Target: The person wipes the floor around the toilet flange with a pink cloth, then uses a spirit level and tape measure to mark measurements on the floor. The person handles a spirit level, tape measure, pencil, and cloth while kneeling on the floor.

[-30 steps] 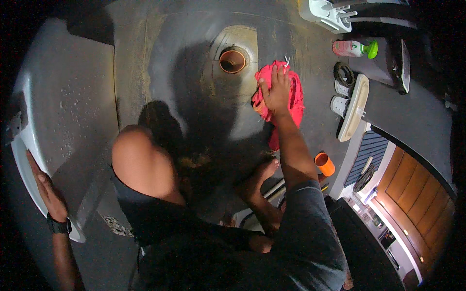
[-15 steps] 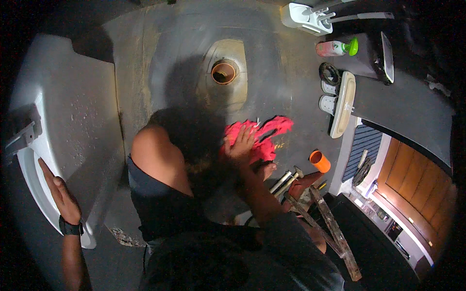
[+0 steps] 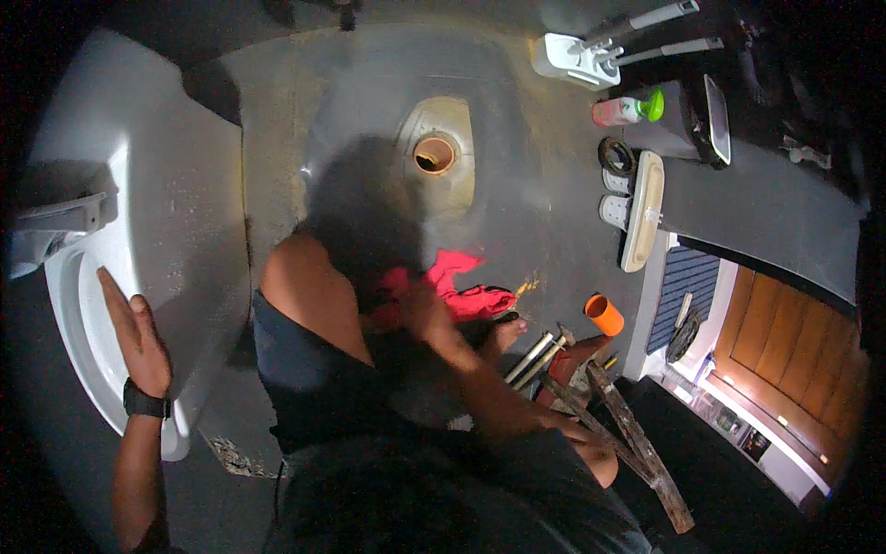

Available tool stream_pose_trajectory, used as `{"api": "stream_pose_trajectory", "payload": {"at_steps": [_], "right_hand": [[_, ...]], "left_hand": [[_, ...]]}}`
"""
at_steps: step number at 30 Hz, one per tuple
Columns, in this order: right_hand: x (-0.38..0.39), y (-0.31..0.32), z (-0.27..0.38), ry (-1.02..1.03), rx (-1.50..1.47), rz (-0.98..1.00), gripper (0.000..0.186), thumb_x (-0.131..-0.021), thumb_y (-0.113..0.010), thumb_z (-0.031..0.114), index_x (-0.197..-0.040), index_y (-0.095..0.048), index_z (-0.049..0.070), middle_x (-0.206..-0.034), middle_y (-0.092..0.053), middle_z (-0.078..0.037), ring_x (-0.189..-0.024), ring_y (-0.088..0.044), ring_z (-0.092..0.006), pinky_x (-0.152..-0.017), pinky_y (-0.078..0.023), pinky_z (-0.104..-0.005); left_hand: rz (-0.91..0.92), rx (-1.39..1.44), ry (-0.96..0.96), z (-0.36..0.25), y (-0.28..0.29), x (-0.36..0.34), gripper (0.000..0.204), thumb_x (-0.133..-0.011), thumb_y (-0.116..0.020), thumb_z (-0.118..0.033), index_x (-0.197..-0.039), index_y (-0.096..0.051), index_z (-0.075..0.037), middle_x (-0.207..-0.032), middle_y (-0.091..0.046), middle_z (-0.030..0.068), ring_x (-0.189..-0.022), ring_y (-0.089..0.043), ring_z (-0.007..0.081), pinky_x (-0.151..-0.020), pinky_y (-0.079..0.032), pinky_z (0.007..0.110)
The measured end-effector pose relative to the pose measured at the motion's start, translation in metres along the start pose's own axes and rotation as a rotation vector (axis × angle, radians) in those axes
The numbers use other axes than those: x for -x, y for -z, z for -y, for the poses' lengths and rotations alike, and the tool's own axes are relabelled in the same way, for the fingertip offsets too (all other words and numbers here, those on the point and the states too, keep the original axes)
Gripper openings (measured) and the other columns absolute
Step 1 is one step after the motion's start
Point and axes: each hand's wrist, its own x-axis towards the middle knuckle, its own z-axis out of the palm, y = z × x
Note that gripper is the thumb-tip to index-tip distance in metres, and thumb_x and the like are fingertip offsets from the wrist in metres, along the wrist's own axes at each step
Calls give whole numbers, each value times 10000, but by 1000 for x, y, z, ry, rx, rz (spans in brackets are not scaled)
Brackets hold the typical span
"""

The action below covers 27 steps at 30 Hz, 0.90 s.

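My left hand (image 3: 140, 343), with a dark band on its wrist, lies with stretched fingers on the rim of a white washbasin (image 3: 81, 367). My right hand (image 3: 426, 314) is down at the floor on a crumpled red cloth (image 3: 461, 297). Its fingers are smeared and in shadow, so their grip is unclear. The cloth spreads to both sides of that hand. Beyond it, an orange-brown drain pipe (image 3: 450, 155) opens out of a pale patch in the grey floor. My bent knee (image 3: 309, 286) rises left of the cloth, and my bare foot (image 3: 503, 337) is close to its right edge.
Long-handled tools (image 3: 537, 360), an orange pipe piece (image 3: 604, 315) and a worn wooden frame (image 3: 632, 425) lie at the right. Farther up stand a white tank lid (image 3: 643, 212), a spray bottle (image 3: 620, 112) and a white brush holder (image 3: 572, 63). A wooden door (image 3: 784, 342) is at far right.
My right hand has swept left over the floor, and the red cloth has shifted left and changed shape with it. My left hand stays on the washbasin. The view has tilted slightly.
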Motion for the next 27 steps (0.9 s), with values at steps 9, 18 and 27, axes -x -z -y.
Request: {"api": "stream_pose_trajectory", "payload": {"at_steps": [9, 18, 27], "right_hand": [[8, -42, -78, -188, 56, -715, 817, -927, -616, 549, -1479, -408, -16, -1490, -415, -316, -1370, -362, -561, -1114, -281, -680], [-39, -83, -71, 285, 249, -675, 888, -883, -669, 528, -1484, -368, -52, -1515, -342, -331, -1381, -299, -617, -1117, -243, -751], [-150, -24, 13, 76, 117, -612, 812, -952, -568, 508, -1523, -348, -25, -1556, -302, -328, -1467, -195, -568, -1186, -164, -682]], "left_hand": [[7, 58, -31, -20, 2, -1, 765, -1090, -349, -465, -1597, -115, 59, -1675, -120, 255, -1564, -109, 358, -1254, -98, 425], [28, 15, -12, -31, 7, -3, 889, -1052, -322, -590, -1589, -101, 84, -1665, -125, 282, -1556, -133, 386, -1247, -119, 448], [59, -6, -15, -35, 11, -3, 896, -1051, -293, -594, -1581, -98, 101, -1665, -117, 287, -1559, -117, 389, -1249, -106, 460]]}}
